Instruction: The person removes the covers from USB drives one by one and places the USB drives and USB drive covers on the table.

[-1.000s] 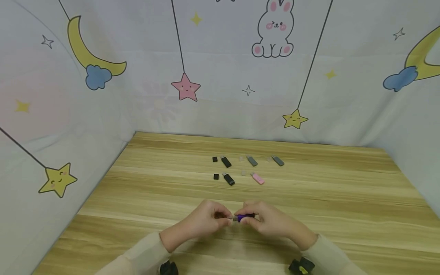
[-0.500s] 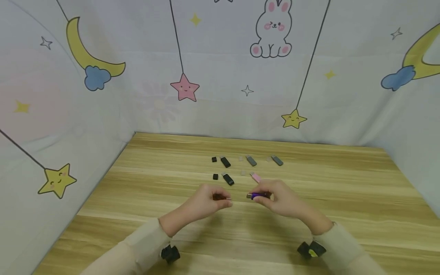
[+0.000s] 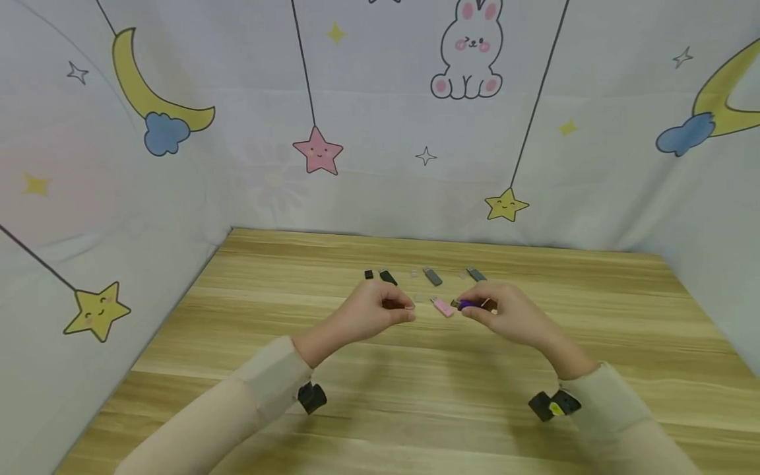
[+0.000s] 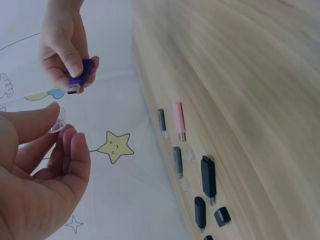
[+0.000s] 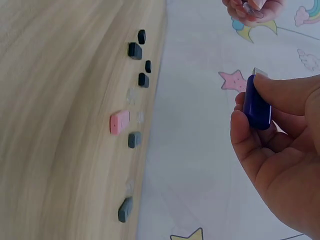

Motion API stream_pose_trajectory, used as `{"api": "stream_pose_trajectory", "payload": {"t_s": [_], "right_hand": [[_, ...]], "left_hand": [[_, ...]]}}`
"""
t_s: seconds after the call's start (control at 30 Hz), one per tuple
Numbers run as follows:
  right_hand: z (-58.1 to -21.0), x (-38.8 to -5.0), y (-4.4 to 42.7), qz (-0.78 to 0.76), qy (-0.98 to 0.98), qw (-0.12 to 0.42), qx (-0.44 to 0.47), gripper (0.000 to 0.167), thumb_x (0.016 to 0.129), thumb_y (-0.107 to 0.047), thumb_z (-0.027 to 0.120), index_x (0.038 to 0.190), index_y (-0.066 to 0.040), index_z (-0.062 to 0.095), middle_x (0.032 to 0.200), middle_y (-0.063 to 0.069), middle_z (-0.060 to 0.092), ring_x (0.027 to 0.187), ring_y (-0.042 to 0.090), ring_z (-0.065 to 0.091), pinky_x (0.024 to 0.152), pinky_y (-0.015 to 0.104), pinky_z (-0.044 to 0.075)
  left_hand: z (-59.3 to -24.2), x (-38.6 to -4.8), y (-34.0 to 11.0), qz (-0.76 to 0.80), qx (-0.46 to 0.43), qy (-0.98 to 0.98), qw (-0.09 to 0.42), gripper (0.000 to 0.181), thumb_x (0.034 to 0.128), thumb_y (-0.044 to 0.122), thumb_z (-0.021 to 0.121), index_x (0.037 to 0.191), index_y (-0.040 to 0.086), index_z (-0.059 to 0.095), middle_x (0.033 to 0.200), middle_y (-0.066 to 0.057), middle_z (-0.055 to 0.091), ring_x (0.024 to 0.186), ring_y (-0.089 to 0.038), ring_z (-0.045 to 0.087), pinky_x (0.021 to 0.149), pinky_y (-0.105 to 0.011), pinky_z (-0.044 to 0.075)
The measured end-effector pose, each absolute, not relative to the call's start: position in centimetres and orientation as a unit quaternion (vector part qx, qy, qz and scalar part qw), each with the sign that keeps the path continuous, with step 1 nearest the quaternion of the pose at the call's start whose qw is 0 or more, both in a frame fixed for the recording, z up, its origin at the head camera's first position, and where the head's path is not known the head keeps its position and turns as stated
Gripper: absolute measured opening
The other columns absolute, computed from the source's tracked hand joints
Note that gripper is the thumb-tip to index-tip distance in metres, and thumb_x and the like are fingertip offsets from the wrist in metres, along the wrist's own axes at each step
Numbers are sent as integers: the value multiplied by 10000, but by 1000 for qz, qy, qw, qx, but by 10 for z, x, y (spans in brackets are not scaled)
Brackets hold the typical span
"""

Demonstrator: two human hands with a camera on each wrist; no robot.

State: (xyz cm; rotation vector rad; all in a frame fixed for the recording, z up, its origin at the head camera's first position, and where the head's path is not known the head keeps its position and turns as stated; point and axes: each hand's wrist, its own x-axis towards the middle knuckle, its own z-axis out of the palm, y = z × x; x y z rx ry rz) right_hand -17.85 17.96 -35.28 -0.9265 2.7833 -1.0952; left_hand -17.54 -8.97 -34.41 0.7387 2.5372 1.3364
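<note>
Between thumb and fingers, my right hand (image 3: 505, 310) grips a purple USB flash drive (image 5: 257, 105), its metal plug bare and pointing left toward the other hand. My left hand (image 3: 374, 310) pinches a small clear cap (image 4: 60, 121), which shows best in the left wrist view. The two hands are apart, raised over the table. Below the right hand lies a pink USB flash drive (image 3: 442, 307) with its plug exposed, and a clear cap (image 3: 419, 297) is close by it. In the head view the left hand covers the nearer black drive (image 4: 208, 177) and its black cap (image 4: 222, 216).
Toward the back of the wooden table (image 3: 267, 264) lie a black drive (image 3: 388, 277) with a black cap (image 3: 369, 274), and two grey drives, one left (image 3: 433, 276) and one right (image 3: 477, 274), with clear caps beside them. A printed white curtain (image 3: 380, 191) encloses the table's back and sides.
Both hands have moved forward over the table and separated, the purple drive in the right and the clear cap in the left. A second ago cap and plug were close together near the front.
</note>
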Motion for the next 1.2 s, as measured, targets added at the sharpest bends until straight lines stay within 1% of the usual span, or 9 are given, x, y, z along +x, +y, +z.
{"api": "stream_pose_trajectory", "payload": {"t_s": [0.1,0.23,0.37,0.43,0.67,0.87,1.03,1.2], "right_hand": [[-350,-181,184,-344,896,1,-279,163,925,-80,641,1068,-30,700,936,24,676,826,130,616,708,278,531],[-345,-185,190,-345,905,3,-251,179,933,-104,636,1083,-28,696,956,42,673,854,153,613,725,287,527],[-344,-191,195,-350,906,2,-238,192,937,-102,630,1090,-1,688,963,70,672,854,170,609,712,276,523],[-344,-195,197,-353,906,0,-234,199,938,-93,626,1095,15,682,965,86,669,851,181,613,706,272,529],[-345,-204,202,-364,908,2,-209,255,951,-112,612,1146,48,655,1017,144,667,873,244,644,723,290,544],[-346,-210,207,-381,906,13,-183,293,964,-138,597,1180,56,635,1055,180,636,837,220,647,696,290,535],[-348,-216,210,-398,901,12,-171,305,971,-132,584,1195,72,620,1108,219,623,856,247,653,708,275,535],[-352,-222,213,-404,901,4,-158,301,975,-123,573,1194,79,620,1097,213,613,859,241,648,710,273,531]], "left_hand": [[-342,-182,-84,445,252,854,89,165,888,142,701,1013,40,734,936,-43,698,763,-99,616,652,-230,517],[-338,-190,-76,453,250,850,96,164,887,138,702,1007,31,735,903,-45,701,734,-143,619,628,-242,514],[-335,-196,-70,454,235,853,103,174,897,157,693,1032,53,731,937,-33,701,788,-141,622,674,-248,516],[-335,-200,-66,448,228,859,100,183,901,179,691,1042,69,731,947,-24,699,800,-119,612,687,-248,512],[-335,-212,-51,446,227,862,88,220,912,202,679,1085,73,722,995,-22,695,852,-127,616,716,-253,513],[-333,-220,-34,449,221,861,84,208,909,221,685,1069,92,714,975,-7,692,856,-117,625,727,-253,517],[-333,-226,-25,468,219,853,76,195,904,203,691,1053,79,717,964,-19,697,848,-124,630,731,-255,518],[-337,-231,-19,478,209,850,66,183,904,188,690,1047,77,717,966,-33,699,859,-136,634,741,-261,521]]}}
